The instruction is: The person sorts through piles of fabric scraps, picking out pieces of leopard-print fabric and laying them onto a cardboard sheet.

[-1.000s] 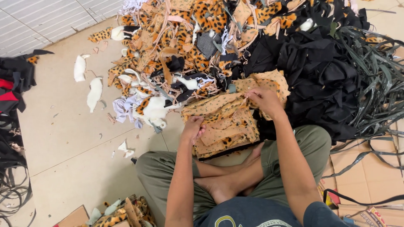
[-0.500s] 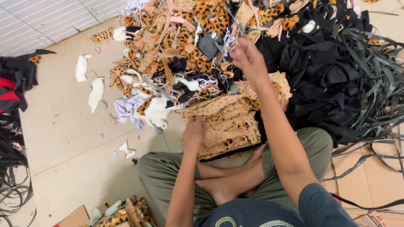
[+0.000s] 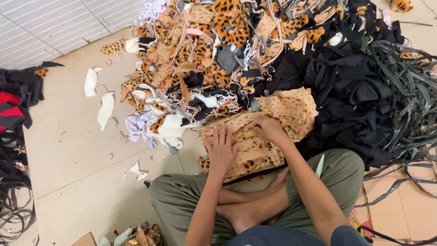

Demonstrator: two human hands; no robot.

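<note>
The scrap heap (image 3: 236,50) runs off the top edge; the black cloth (image 3: 346,91) and straps (image 3: 409,118) run off the right edge; the dark pile (image 3: 18,105) is cut by the left edge; the stack (image 3: 255,141) lies partly hidden under both hands, left (image 3: 221,150) and right (image 3: 269,130); the bottom edge cuts the small scraps (image 3: 136,234) and the cardboard (image 3: 405,214).

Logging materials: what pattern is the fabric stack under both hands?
Tan with dark leopard-like spots, head view.
</note>
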